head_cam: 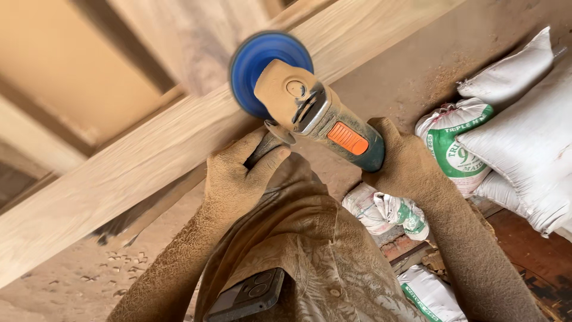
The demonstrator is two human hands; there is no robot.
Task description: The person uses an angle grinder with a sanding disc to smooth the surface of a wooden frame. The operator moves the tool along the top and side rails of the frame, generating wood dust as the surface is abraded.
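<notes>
Leftmost, a pale wooden beam (119, 173) slants up across the view. My left hand (238, 179), caked in sawdust, has its fingers wrapped around the side handle (268, 143) of an angle grinder (316, 113), whose blue sanding disc (262, 65) rests against the beam. My right hand (405, 164) grips the grinder's rear body. White sacks (512, 131) lie piled at right.

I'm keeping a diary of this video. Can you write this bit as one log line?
left hand: grips side handle | right hand: holds angle grinder body | blue disc: on wooden beam | sawdust coats both arms
</notes>
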